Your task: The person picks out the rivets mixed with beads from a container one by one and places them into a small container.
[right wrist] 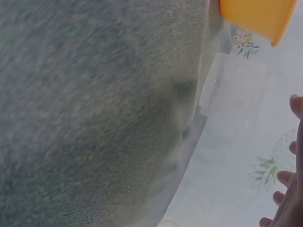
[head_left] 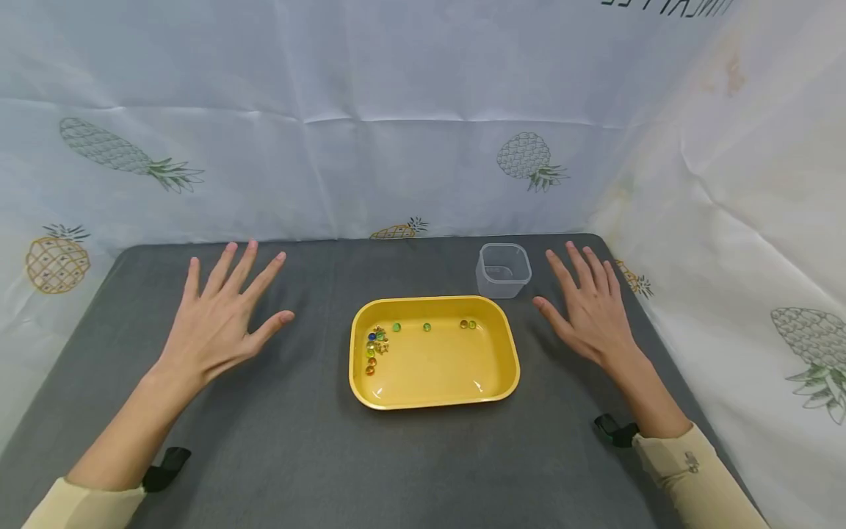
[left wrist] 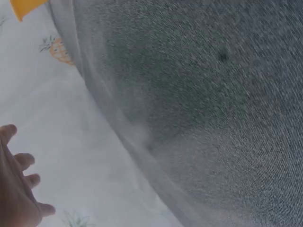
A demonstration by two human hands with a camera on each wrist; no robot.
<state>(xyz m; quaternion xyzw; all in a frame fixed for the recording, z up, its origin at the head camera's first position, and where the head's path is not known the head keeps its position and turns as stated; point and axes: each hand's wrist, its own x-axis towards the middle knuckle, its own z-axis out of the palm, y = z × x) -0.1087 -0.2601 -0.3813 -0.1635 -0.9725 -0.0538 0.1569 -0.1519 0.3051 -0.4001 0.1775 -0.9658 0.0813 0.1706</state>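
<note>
My left hand [head_left: 218, 323] is spread with straight fingers over the left part of the table, left of a yellow tray [head_left: 436, 403]. On the other side, my right hand [head_left: 591, 312] also has its fingers extended, and it holds nothing. Nearest to it is a clear square plastic container [head_left: 504, 272], which stands behind the tray's right corner. Inside the tray, a cluster of glass marbles [head_left: 371, 361] and small gold-coloured pieces [head_left: 381, 348] lies along the left wall. Several more marbles, among them a green one [head_left: 427, 327], sit apart near the back wall.
A dark grey cloth [head_left: 277, 441] covers the table. White curtain fabric [head_left: 264, 176] with pineapple prints hangs behind it and along the right side. Dark straps [head_left: 167, 469] show at both wrists, next to pale sleeves [head_left: 700, 470].
</note>
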